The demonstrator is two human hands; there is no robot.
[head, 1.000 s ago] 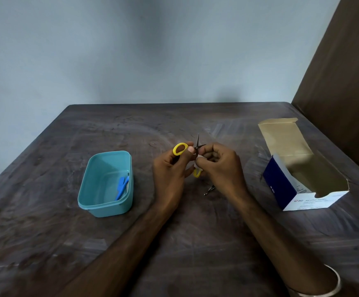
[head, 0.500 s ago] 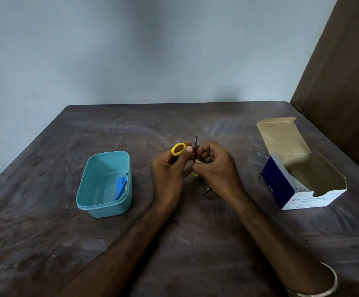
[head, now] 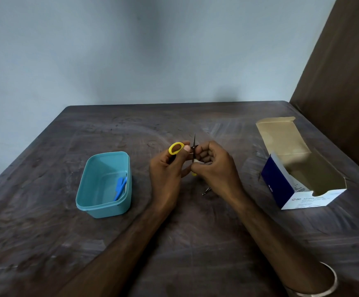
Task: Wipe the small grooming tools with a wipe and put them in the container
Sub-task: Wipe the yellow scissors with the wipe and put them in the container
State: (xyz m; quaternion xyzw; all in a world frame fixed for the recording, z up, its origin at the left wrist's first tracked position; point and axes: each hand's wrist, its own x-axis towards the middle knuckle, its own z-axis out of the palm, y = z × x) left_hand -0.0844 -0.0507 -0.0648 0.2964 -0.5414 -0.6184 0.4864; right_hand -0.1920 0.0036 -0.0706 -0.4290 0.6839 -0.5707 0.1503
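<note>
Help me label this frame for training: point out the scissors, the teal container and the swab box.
scissors (head: 176, 148), head view, on the yellow finger loop above the left hand.
teal container (head: 101, 207), head view, on its near outer wall.
swab box (head: 276, 185), head view, on its dark blue side panel.

left hand (head: 165, 168) gripping yellow scissors (head: 176, 148), right hand (head: 213, 166) pinching wipe (head: 196, 161) on blade
</note>
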